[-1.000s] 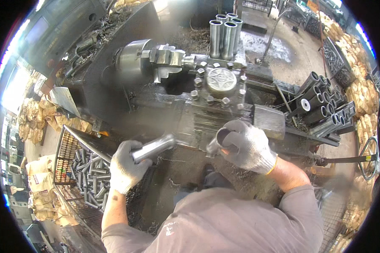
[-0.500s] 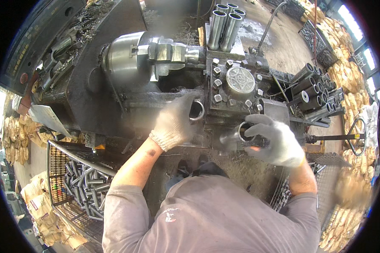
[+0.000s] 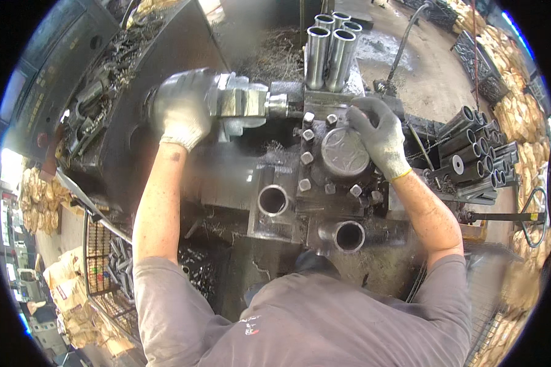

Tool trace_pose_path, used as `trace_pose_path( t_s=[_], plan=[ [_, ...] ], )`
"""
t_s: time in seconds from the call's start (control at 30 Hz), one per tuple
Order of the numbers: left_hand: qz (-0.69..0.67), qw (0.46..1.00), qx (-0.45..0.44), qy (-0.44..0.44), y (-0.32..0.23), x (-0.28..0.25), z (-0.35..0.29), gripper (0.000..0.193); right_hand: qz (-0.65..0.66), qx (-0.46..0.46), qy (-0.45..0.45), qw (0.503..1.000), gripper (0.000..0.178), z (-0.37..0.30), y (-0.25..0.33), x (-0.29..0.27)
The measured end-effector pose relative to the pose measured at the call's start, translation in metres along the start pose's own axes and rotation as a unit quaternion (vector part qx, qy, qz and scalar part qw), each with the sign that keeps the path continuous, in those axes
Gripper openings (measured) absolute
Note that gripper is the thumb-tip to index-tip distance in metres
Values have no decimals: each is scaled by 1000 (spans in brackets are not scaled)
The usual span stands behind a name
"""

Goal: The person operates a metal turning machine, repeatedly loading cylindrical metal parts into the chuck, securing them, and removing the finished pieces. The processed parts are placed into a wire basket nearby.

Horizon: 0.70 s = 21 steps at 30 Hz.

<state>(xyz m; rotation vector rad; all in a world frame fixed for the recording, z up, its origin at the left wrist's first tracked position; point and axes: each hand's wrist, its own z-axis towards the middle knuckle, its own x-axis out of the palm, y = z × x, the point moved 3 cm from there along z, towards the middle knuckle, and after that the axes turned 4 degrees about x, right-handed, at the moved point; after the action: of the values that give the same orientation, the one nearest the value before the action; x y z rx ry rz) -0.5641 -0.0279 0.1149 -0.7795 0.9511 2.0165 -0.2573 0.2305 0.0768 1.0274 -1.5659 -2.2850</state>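
"Which way does the lathe chuck (image 3: 237, 101) point?"
"Jaws rightward toward the tool post (image 3: 346, 153), axis running left to right; it sits left of that post, under the left hand's (image 3: 183, 107) fingers"
"And the hands?"
"Left reaches forward, palm down; whether it grips, I can't tell. The right hand (image 3: 376, 131) arches at the post's far right corner, fingers parted"

Upright tubes (image 3: 338, 64): smooth metal, glossy. Piled tubes (image 3: 466, 154): smooth metal, semi-gloss. Two near tubes (image 3: 335, 235): metal, shiny rims. Chuck (image 3: 243, 102): bright machined metal. Cap (image 3: 345, 151): duller metal, raised pattern. Bolts (image 3: 306, 159): bare metal, shiny heads. Gloves (image 3: 381, 137): knit cloth, matt coating on fingers (image 3: 376, 113). Shirt (image 3: 343, 324): matt cloth. Bin (image 3: 97, 244): metal mesh. Sacks (image 3: 513, 119): crinkled, paper-looking. Floor (image 3: 434, 67): rough, matt. Shavings (image 3: 275, 55): metal, rough
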Motion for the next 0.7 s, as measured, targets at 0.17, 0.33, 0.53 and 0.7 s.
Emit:
trace_pose_path(
  t_s=[0.17, 0.33, 0.53, 0.7],
  plan=[
    [17, 999, 12, 51, -6, -24, 26, 28, -13, 11, 18, 1000, 39, 3, 12, -7],
    [-89, 989, -56, 101, 20, -1, 21, 63, -70, -28, -6, 997, 36, -1, 22, -11],
    [-91, 940, -72, 320, 21, -11, 52, 82, -59, 12, 19, 998, 44, -5, 19, -15],
    [-120, 980, -33, 153, 37, 19, 37, 83, -149, -29, 155, 976, 48, 26, 33, -23]
  ],
)
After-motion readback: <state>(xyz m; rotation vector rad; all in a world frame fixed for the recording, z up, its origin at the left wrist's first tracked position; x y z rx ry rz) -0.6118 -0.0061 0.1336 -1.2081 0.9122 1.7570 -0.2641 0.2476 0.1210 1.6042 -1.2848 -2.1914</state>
